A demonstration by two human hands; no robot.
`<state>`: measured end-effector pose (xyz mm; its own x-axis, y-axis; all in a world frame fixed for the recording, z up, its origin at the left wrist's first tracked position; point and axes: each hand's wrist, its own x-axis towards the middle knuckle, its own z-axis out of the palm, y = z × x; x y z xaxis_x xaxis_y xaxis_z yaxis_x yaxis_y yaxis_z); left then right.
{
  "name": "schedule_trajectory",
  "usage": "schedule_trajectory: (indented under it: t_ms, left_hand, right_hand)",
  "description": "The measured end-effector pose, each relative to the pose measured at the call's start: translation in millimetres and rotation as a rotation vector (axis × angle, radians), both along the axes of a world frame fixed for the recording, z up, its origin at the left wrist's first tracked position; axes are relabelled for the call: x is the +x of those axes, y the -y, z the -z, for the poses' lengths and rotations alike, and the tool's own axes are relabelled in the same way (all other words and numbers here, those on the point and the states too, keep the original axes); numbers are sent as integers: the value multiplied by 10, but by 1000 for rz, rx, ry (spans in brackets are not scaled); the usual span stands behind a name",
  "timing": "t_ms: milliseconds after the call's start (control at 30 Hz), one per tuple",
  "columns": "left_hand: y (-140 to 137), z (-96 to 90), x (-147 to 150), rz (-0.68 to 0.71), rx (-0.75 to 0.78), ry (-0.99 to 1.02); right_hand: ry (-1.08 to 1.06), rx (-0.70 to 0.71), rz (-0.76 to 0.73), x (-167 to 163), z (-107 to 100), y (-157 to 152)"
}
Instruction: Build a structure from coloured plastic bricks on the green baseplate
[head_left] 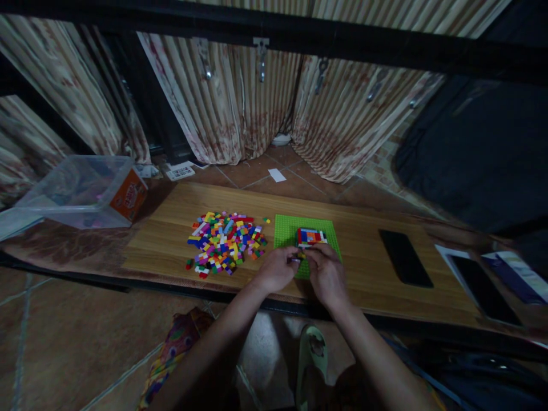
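My left hand and my right hand meet over the near part of a green studded baseplate. Fingertips of both hands are pinched around small toy bricks, one yellowish and one dark; their exact shapes are too small to make out. Just beyond the fingers, a low block built of red, blue, white and orange bricks sits on the baseplate. Its near side is partly hidden by my hands. Left of the baseplate, a heap of loose multicoloured bricks is spread over the wooden board.
A clear plastic box with an orange label stands at the far left. On the board's right side lies a black phone-like slab, with another dark slab farther right. Striped curtains hang behind, below a dark bar.
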<state>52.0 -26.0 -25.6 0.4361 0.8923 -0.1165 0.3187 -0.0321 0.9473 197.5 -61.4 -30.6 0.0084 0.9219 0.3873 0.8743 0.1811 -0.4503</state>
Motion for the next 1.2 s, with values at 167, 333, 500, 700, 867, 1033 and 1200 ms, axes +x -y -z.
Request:
schedule_trajectory:
  t_ms: [167,333,500,700,867,1033,1200]
  left_hand:
    - [-29,77,-24,-110,-114,136]
    - [-32,35,-21,-142,-203,310]
    - [-37,-21,-10,-159,-204,351]
    - [-41,-13,0,-155,-205,402]
    - [-28,-44,9,-133,-137,436]
    - [-3,-112,15,-114,-133,438]
    - [-9,-95,13,-117,-168,489]
  right_hand:
    - [-91,34,-5,-5,18,1]
    - [-297,57,13,-35,4,3]
    - [-613,-120,4,-84,-41,-37]
    - [-917,-278,-44,-150,-111,-51]
    - [-1001,-301,-23,-127,-143,-38]
    - [-1064,-315,-36,-111,-163,-29]
    - [-1153,-329,-44,-135,-176,-32]
